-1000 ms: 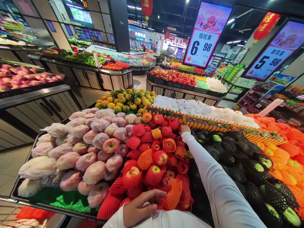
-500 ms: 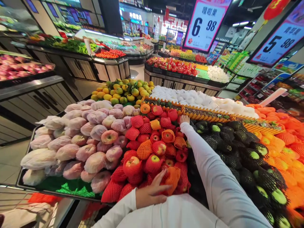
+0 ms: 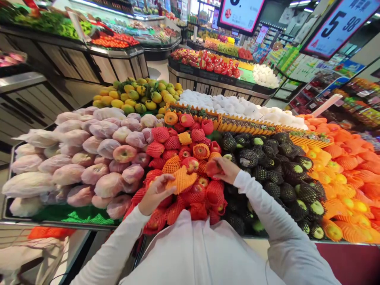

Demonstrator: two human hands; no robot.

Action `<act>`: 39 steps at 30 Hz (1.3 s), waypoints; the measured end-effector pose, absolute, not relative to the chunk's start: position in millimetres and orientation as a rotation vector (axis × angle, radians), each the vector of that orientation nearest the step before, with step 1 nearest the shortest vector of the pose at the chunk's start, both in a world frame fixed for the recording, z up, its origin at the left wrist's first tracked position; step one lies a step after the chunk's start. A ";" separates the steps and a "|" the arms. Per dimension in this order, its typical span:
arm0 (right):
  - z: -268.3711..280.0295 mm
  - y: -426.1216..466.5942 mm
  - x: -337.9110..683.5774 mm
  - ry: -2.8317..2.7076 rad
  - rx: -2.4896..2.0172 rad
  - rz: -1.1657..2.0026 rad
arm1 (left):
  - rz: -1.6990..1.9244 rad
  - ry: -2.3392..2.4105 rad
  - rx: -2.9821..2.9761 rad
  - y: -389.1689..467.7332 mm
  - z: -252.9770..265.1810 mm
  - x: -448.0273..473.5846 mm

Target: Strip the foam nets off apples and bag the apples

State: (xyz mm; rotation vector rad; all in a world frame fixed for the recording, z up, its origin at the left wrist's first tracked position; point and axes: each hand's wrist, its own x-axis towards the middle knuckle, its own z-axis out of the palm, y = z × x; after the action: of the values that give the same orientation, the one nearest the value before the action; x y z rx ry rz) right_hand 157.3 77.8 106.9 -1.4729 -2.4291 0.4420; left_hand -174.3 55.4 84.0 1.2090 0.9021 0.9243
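My left hand (image 3: 156,193) pinches an orange foam net sleeve (image 3: 183,180) between thumb and fingers, above the pile of red-netted apples. The sleeve looks spread, with a ragged edge, and no fruit shows in it. To its right, my right hand (image 3: 228,170) is closed round a bare red apple (image 3: 212,167), its fingers on the apple's right side. Beneath both hands lie apples in red foam nets (image 3: 197,192), with a few orange nets among them. The apple and the sleeve are apart.
Paper-wrapped apples (image 3: 68,174) fill the left of the stand. Green apples in black nets (image 3: 273,190) lie right, then orange-netted fruit (image 3: 350,186). Yellow-green citrus (image 3: 139,95) and white-netted fruit (image 3: 231,107) are at the back. Price screens (image 3: 335,27) hang above.
My right hand has drawn back from the far edge of the red-netted pile and now holds an apple. My left hand has lifted from the front with the orange sleeve. The view has tilted down.
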 end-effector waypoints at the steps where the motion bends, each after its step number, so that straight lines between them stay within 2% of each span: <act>1: 98.6 68.7 146.4 -2.486 -1.469 0.499 | 0.982 0.918 1.187 56.3 85.7 -175.8; 9: 59.9 43.8 113.7 -2.398 -1.661 0.662 | 1.134 0.877 1.121 43.4 79.9 -164.0; 14: 48.6 39.9 124.1 -2.255 -1.709 0.643 | 1.002 0.790 1.102 30.2 78.8 -157.6; 19: 60.4 8.4 100.4 -1.777 -1.525 0.603 | 0.934 0.772 1.205 18.9 85.6 -142.5; 24: 81.9 -30.6 62.8 -1.260 -1.337 0.885 | 0.917 0.775 1.335 14.4 94.5 -119.7; 28: 76.3 -37.1 56.0 -0.922 -1.211 1.184 | 0.916 0.719 1.441 11.6 93.4 -107.1; 31: 70.1 -37.4 64.8 -0.812 -1.181 1.207 | 0.888 0.724 1.525 15.7 89.2 -104.9; 33: 69.5 -37.1 73.2 -0.740 -1.146 1.157 | 0.799 0.708 1.519 23.8 86.4 -103.5; 37: 74.7 -30.7 87.9 -0.611 -1.021 1.142 | 0.386 0.514 1.312 46.4 82.7 -88.6; 39: 76.8 -25.5 92.3 -0.649 -1.036 1.151 | 0.317 0.437 1.195 55.2 80.9 -75.5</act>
State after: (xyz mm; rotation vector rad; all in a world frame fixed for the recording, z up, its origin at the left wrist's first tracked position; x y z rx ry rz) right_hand 92.3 -25.5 76.8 -1.0355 -0.6488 1.1507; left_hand -75.5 55.2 80.9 1.1951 0.4368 0.3174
